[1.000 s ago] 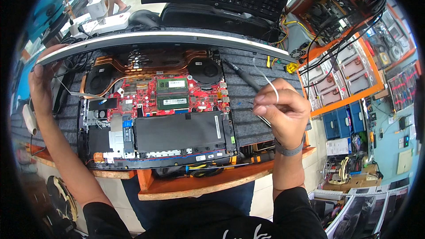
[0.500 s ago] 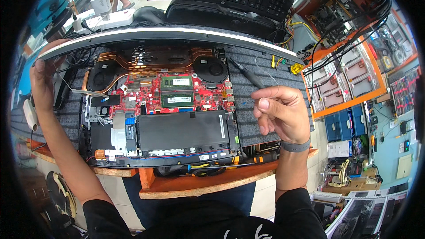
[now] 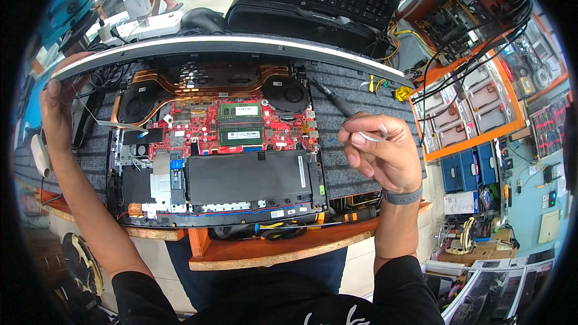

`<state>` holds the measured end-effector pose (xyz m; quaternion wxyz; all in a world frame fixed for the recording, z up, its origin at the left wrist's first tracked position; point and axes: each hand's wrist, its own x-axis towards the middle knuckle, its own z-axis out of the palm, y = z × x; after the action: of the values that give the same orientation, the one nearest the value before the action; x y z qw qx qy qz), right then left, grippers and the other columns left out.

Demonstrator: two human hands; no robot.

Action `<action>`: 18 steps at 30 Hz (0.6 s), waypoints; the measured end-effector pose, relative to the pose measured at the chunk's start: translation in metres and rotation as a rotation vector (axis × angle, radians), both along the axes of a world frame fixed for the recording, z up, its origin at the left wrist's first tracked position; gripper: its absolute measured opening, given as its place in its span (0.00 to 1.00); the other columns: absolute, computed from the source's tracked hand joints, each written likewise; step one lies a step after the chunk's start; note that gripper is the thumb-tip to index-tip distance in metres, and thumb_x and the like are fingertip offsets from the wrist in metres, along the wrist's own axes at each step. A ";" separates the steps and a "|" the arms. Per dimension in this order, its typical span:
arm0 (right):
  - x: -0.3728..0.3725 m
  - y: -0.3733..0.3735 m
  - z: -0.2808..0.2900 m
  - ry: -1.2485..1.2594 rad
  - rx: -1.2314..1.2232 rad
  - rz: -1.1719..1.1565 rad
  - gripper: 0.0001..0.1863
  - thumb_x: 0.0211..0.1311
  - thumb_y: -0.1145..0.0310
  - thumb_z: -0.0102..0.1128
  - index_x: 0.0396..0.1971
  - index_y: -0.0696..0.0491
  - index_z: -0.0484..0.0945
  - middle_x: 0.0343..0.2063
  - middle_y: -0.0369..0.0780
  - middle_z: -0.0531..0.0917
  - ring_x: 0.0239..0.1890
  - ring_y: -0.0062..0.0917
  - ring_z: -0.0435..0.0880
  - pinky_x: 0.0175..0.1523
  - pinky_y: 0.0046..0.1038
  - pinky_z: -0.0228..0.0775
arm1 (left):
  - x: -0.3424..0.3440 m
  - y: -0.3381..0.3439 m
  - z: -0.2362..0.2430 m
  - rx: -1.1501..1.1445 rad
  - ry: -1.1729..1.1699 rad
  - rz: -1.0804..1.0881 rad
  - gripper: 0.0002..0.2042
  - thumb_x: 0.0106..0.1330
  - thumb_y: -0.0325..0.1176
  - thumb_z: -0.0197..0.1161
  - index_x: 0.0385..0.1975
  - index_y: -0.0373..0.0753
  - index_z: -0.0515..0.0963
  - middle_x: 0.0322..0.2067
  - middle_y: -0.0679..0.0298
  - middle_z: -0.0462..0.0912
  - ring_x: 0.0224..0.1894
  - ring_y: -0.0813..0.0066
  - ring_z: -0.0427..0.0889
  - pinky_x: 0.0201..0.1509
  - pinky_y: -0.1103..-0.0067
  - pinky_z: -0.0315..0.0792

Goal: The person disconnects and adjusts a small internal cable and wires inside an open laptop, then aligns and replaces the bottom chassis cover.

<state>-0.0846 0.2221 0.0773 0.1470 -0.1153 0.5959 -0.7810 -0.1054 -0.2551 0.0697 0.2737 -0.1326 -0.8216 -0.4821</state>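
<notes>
Noted a thin, flexible white strip [image 3: 376, 139] pinched between thumb and forefinger of right hand [image 3: 388, 153], curled, roughly left to right, just right of an opened black laptop base [image 3: 232, 219] with red circuit board [image 3: 205, 123]. Noted also, gripped at its left end by left hand [image 3: 57, 108], a long, thin, dark panel with pale edge [image 3: 241, 45], aligned left to right along the base's far side. Beyond right hand, recorded a slim, dark, pen-shaped tool [image 3: 334, 97] pointing far-left over grey ribbed mat [image 3: 337, 174]; unable to tell whether touched.
</notes>
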 end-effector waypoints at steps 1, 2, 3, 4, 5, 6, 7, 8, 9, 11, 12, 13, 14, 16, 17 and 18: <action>-0.002 0.001 -0.002 0.008 -0.017 0.013 0.12 0.54 0.79 0.56 0.39 0.64 0.75 0.31 0.47 0.80 0.23 0.20 0.78 0.18 0.12 0.65 | 0.000 0.000 0.000 -0.008 0.004 0.006 0.33 0.59 0.63 0.43 0.44 0.35 0.74 0.43 0.57 0.77 0.50 0.68 0.73 0.54 0.70 0.64; -0.003 0.001 -0.003 0.016 -0.034 0.026 0.12 0.54 0.79 0.55 0.40 0.64 0.75 0.33 0.48 0.80 0.25 0.21 0.79 0.18 0.12 0.65 | 0.000 0.000 0.000 -0.016 0.009 0.011 0.33 0.59 0.63 0.43 0.44 0.36 0.74 0.43 0.57 0.77 0.50 0.68 0.73 0.54 0.70 0.64; -0.003 0.002 -0.003 0.002 -0.045 0.035 0.13 0.54 0.79 0.55 0.41 0.64 0.75 0.34 0.48 0.80 0.26 0.21 0.79 0.21 0.13 0.66 | 0.000 0.000 0.000 -0.020 0.008 0.011 0.33 0.59 0.64 0.43 0.44 0.36 0.74 0.43 0.57 0.77 0.50 0.68 0.73 0.54 0.70 0.64; -0.003 0.002 -0.003 -0.011 -0.056 0.043 0.14 0.54 0.79 0.55 0.42 0.64 0.74 0.36 0.48 0.79 0.28 0.22 0.79 0.23 0.13 0.67 | 0.000 0.000 0.000 -0.025 0.007 0.011 0.33 0.59 0.64 0.43 0.44 0.36 0.74 0.43 0.57 0.77 0.50 0.68 0.73 0.54 0.70 0.64; -0.003 0.002 -0.003 -0.024 -0.067 0.052 0.14 0.54 0.79 0.55 0.43 0.64 0.74 0.37 0.48 0.79 0.30 0.22 0.79 0.25 0.14 0.69 | 0.000 0.000 0.000 -0.029 0.006 0.011 0.33 0.58 0.64 0.43 0.44 0.36 0.74 0.43 0.57 0.77 0.50 0.68 0.74 0.54 0.70 0.64; -0.003 0.002 -0.003 -0.002 -0.083 0.052 0.15 0.54 0.79 0.55 0.44 0.64 0.73 0.38 0.48 0.79 0.31 0.23 0.79 0.28 0.15 0.69 | 0.000 0.000 0.000 -0.026 0.005 0.009 0.34 0.58 0.64 0.43 0.44 0.36 0.74 0.43 0.57 0.77 0.50 0.68 0.74 0.54 0.70 0.64; -0.003 0.001 -0.003 0.021 -0.099 0.052 0.16 0.54 0.79 0.56 0.45 0.64 0.73 0.39 0.48 0.78 0.33 0.23 0.78 0.31 0.17 0.70 | 0.000 0.000 0.000 -0.022 0.005 0.006 0.34 0.58 0.64 0.43 0.44 0.36 0.74 0.43 0.57 0.77 0.50 0.68 0.74 0.54 0.70 0.64; -0.003 0.000 -0.003 0.044 -0.114 0.051 0.17 0.54 0.78 0.56 0.45 0.64 0.72 0.39 0.48 0.78 0.34 0.23 0.78 0.33 0.18 0.71 | 0.000 0.000 0.000 -0.018 0.004 0.003 0.34 0.58 0.64 0.43 0.44 0.36 0.74 0.43 0.57 0.77 0.50 0.68 0.74 0.54 0.70 0.64; -0.004 0.001 -0.004 0.063 -0.113 0.055 0.17 0.54 0.78 0.56 0.46 0.64 0.72 0.40 0.48 0.78 0.35 0.24 0.78 0.35 0.19 0.70 | 0.000 0.000 0.000 -0.020 0.004 0.005 0.34 0.58 0.64 0.43 0.44 0.36 0.74 0.43 0.57 0.77 0.50 0.68 0.73 0.54 0.70 0.64; -0.005 0.004 -0.006 0.102 -0.111 0.062 0.18 0.53 0.79 0.56 0.46 0.64 0.72 0.40 0.48 0.78 0.37 0.25 0.78 0.39 0.20 0.70 | -0.001 -0.001 -0.001 -0.024 0.002 0.007 0.34 0.59 0.64 0.43 0.44 0.35 0.74 0.43 0.57 0.77 0.50 0.68 0.73 0.54 0.70 0.64; -0.005 0.002 -0.006 0.161 -0.089 0.062 0.19 0.53 0.79 0.56 0.46 0.64 0.72 0.40 0.48 0.78 0.37 0.26 0.78 0.38 0.20 0.70 | -0.001 -0.001 -0.001 -0.016 0.000 -0.002 0.34 0.59 0.63 0.43 0.44 0.35 0.74 0.43 0.57 0.77 0.50 0.68 0.73 0.54 0.70 0.64; -0.004 0.000 -0.006 0.220 -0.066 0.063 0.19 0.52 0.80 0.57 0.46 0.64 0.72 0.40 0.48 0.78 0.37 0.26 0.78 0.37 0.20 0.70 | -0.001 0.000 0.000 -0.007 -0.002 -0.011 0.33 0.59 0.63 0.43 0.45 0.35 0.73 0.43 0.57 0.77 0.50 0.68 0.73 0.55 0.70 0.64; -0.004 -0.002 -0.007 0.279 -0.045 0.065 0.19 0.52 0.80 0.57 0.46 0.64 0.72 0.40 0.48 0.78 0.37 0.27 0.79 0.36 0.19 0.70 | 0.000 0.001 0.001 0.001 -0.005 -0.019 0.33 0.59 0.63 0.43 0.45 0.35 0.73 0.44 0.56 0.77 0.50 0.68 0.73 0.55 0.70 0.63; -0.003 0.000 -0.006 0.291 0.000 0.090 0.18 0.52 0.81 0.56 0.46 0.64 0.72 0.40 0.48 0.78 0.37 0.28 0.79 0.35 0.19 0.70 | 0.000 0.001 0.001 0.004 -0.010 -0.016 0.34 0.59 0.63 0.43 0.45 0.34 0.73 0.44 0.56 0.77 0.50 0.68 0.73 0.55 0.69 0.63; -0.002 0.000 -0.006 0.297 0.022 0.102 0.18 0.52 0.82 0.56 0.46 0.64 0.72 0.39 0.49 0.78 0.37 0.28 0.80 0.34 0.19 0.70 | 0.000 0.001 0.001 0.005 -0.013 -0.015 0.34 0.59 0.63 0.43 0.45 0.34 0.73 0.44 0.56 0.77 0.50 0.68 0.73 0.55 0.69 0.63; -0.002 0.000 -0.006 0.302 0.027 0.104 0.18 0.52 0.82 0.55 0.45 0.64 0.73 0.39 0.49 0.78 0.37 0.28 0.80 0.34 0.19 0.70 | 0.001 0.001 0.001 0.003 -0.011 -0.015 0.34 0.59 0.63 0.43 0.45 0.34 0.73 0.44 0.56 0.77 0.50 0.68 0.73 0.55 0.69 0.63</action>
<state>-0.0866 0.2217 0.0716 0.0976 -0.2601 0.6148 -0.7381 -0.1047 -0.2541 0.0708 0.2659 -0.1358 -0.8214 -0.4859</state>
